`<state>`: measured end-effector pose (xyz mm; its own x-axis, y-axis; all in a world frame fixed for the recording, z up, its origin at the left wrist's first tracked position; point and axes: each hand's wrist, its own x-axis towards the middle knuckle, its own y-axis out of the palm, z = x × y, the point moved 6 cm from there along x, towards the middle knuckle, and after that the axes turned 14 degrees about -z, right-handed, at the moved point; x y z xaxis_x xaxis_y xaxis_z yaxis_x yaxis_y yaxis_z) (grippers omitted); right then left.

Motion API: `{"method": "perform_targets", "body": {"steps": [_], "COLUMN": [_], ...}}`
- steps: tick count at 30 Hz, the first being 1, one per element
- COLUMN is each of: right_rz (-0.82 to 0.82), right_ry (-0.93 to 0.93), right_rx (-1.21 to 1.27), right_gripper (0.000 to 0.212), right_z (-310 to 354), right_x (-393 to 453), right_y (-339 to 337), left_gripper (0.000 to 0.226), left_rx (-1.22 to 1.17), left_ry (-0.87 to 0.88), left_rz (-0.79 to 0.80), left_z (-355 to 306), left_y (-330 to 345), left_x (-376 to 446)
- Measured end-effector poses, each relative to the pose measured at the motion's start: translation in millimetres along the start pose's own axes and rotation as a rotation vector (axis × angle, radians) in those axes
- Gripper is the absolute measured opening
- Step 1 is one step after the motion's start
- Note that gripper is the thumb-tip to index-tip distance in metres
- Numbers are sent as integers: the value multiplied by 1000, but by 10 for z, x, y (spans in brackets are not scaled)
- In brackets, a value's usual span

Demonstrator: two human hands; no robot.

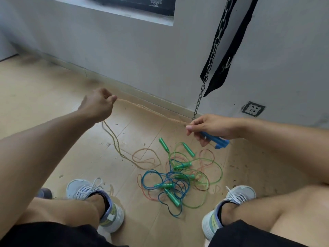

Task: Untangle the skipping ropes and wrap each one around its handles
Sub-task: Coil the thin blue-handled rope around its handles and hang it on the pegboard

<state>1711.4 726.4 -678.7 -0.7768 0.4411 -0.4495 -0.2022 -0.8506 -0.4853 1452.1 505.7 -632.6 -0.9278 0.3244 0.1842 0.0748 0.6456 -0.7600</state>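
At mid-frame, the tan rope [151,108] is pinched taut between left hand [98,104] and right hand [211,127], blue handles [216,140] also gripped by the right; wrapping judged next.

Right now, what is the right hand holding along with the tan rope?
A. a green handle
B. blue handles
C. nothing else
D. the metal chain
B: the right hand grips blue handles that stick out below its fingers, which pinch the tan rope; the green handles lie on the floor.
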Motion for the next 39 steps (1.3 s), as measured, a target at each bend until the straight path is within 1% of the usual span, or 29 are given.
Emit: {"method": "perform_targets", "body": {"steps": [2, 3, 4, 6, 8, 10, 11, 12, 13, 15, 16, 17, 19, 21, 23, 25, 27, 29, 32, 34, 36, 39], "right_rz": [20, 25, 21, -4, -40, -83, -104, -122, -140, -182, -203, -218, -211, -168, -143, -147, -189, -273, -390, -451, -457, -350], "right_ry": [55, 73, 84, 85, 55, 13, -4, -15, -22, -26, -22, -16, -10, -27, -60, -91, -111, -134, -147, -131, -89, -34], "right_rx": [175, 260, 333, 452, 559, 667, 723, 782, 842, 956, 1001, 1032, 1057, 1051, 1039, 1020, 971, 867, 688, 565, 504, 487], "right_gripper": [31, 30, 30, 30, 31, 31, 29, 28, 27, 26, 26, 26, 23, 20, 17, 14, 18, 24, 32, 35, 38, 48], "right_z": [76, 139, 209, 354, 500, 641, 703, 757, 800, 836, 836, 833, 854, 908, 963, 993, 985, 941, 831, 745, 666, 586], "right_x": [-30, -57, -89, -149, -188, -207, -216, -225, -238, -259, -264, -272, -304, -361, -413, -440, -434, -395, -341, -323, -313, -305], "right_y": [65, 106, 140, 201, 239, 230, 212, 188, 164, 118, 95, 77, 60, 59, 60, 60, 44, -4, -112, -187, -223, -143], "left_gripper": [35, 35, 34, 38, 58, 73, 75, 73, 66, 44, 34, 32, 40, 52, 53, 44, 28, 20, 26, 29, 31, 33], "left_rx": [-86, -118, -146, -169, -147, -100, -95, -113, -145, -242, -302, -351, -391, -367, -376, -379, -380, -396, -445, -516, -563, -612], "left_ry": [-22, 2, 48, 121, 153, 167, 171, 184, 203, 238, 238, 218, 171, 192, 225, 261, 285, 276, 186, 122, 88, 52], "left_rz": [-11, 38, 126, 421, 712, 911, 979, 1015, 1027, 1013, 984, 943, 846, 790, 844, 893, 903, 919, 949, 913, 845, 771], "left_z": [-88, -163, -265, -481, -614, -671, -689, -723, -753, -827, -865, -889, -916, -943, -960, -981, -1014, -1022, -1025, -1028, -1028, -1006], "left_y": [-27, -8, 34, 176, 339, 489, 550, 592, 628, 660, 661, 663, 661, 651, 654, 662, 671, 684, 676, 644, 592, 545], "left_x": [-62, -121, -210, -510, -849, -1125, -1236, -1316, -1358, -1392, -1391, -1377, -1338, -1315, -1349, -1407, -1459, -1492, -1487, -1439, -1371, -1287]}}
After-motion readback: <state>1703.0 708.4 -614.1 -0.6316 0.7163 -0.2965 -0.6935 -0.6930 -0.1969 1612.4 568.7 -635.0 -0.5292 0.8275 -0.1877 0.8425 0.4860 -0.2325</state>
